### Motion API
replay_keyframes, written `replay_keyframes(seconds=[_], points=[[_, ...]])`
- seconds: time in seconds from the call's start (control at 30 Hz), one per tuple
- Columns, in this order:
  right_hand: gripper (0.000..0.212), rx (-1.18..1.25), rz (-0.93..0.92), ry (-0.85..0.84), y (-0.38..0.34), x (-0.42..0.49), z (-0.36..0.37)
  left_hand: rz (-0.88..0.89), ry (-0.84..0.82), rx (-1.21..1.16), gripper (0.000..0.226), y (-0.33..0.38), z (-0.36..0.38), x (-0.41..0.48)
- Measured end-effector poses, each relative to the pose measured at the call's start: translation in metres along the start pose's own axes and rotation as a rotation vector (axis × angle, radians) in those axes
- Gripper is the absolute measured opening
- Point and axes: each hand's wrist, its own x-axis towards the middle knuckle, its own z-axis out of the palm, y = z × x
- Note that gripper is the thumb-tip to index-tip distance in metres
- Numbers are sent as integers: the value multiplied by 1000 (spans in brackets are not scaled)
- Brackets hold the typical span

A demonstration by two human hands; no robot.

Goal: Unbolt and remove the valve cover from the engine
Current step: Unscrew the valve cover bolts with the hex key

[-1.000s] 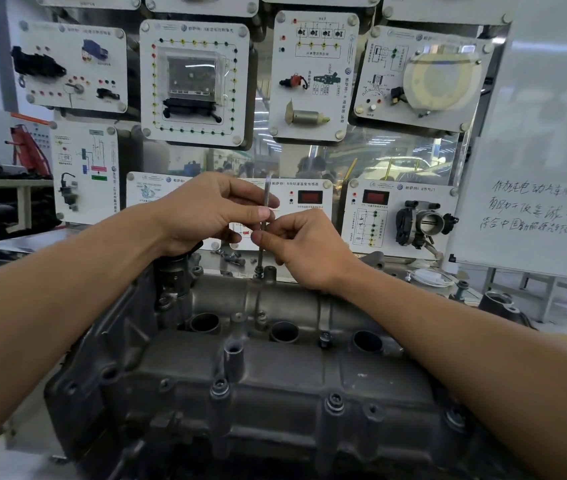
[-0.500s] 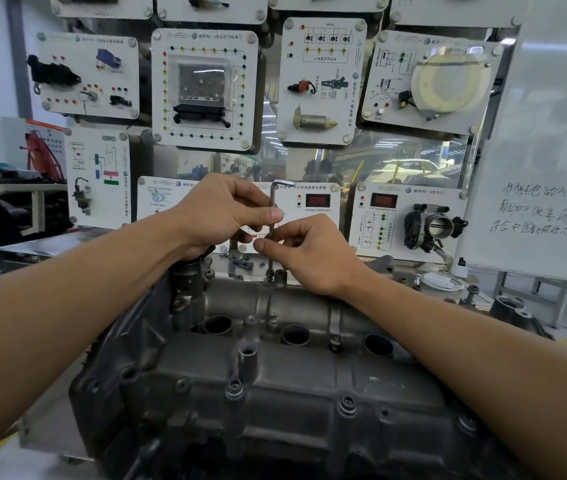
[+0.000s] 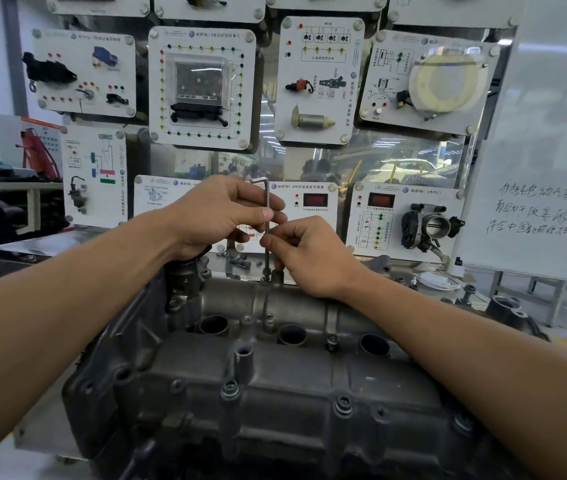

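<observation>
Valve cover (image 3: 275, 393): grey cast metal, lying across the lower centre of the frame and seated on top of the engine (image 3: 95, 410). Three round wells (image 3: 291, 334) run in a row across its middle. Flanged bolts (image 3: 343, 407) sit in their bosses along the near edge.

Hex key (image 3: 267, 216): L-shaped and bright steel. It stands upright at centre frame, with its short arm at the top pointing left. The lower tip sits in a bolt (image 3: 266, 271) at the far edge of the cover.

Left hand (image 3: 216, 216): enters from the lower left, fingers curled. Thumb and fingers pinch the upper part of the key's shaft.

Right hand (image 3: 313, 254): enters from the lower right, just below and beside the left hand. Thumb and forefinger pinch the shaft lower down, and the other fingers are curled under, close above the cover.

Loose fasteners (image 3: 237, 259): a small cluster on the metal bench top (image 3: 33, 247), behind the engine and between the two hands.

Training panels (image 3: 202, 88): white boards carrying wiring diagrams and mounted parts, filling the upper frame. One at centre right carries a throttle body (image 3: 431, 226).

Whiteboard (image 3: 552, 168): at the right edge, with handwritten lines of text.
</observation>
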Motion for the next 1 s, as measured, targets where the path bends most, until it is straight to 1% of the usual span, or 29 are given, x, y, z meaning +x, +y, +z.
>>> replay_keyframes(seconds=[0.17,0.27,0.33,0.4,0.47,0.53,0.63,0.7,0.77,0.9,1.0], points=[[39,25,-16,-13,3,0,0,4,50,-3,9,2,3,-2],[23,64,1,14,2,-1,1,6,89,-11,5,4,5,-2],[17,85,27,44,2,0,1,10,105,-8,8,4,5,-2],[15,111,61,81,3,2,0,13,114,-7,17,4,6,0],[15,119,72,89,3,3,0,15,118,-2,26,3,6,1],[17,99,60,68,3,3,0,16,112,12,29,3,6,1],[23,55,42,45,3,2,-1,-7,79,-5,18,2,5,1],[35,33,21,22,3,2,-2,-7,32,-1,9,2,3,-1],[41,11,-3,-10,2,0,-2,6,2,21,14,2,3,-1],[37,-15,-20,-47,1,-1,-2,8,35,3,11,1,3,-2],[30,9,-12,-27,2,-1,-1,17,86,12,6,0,4,0]])
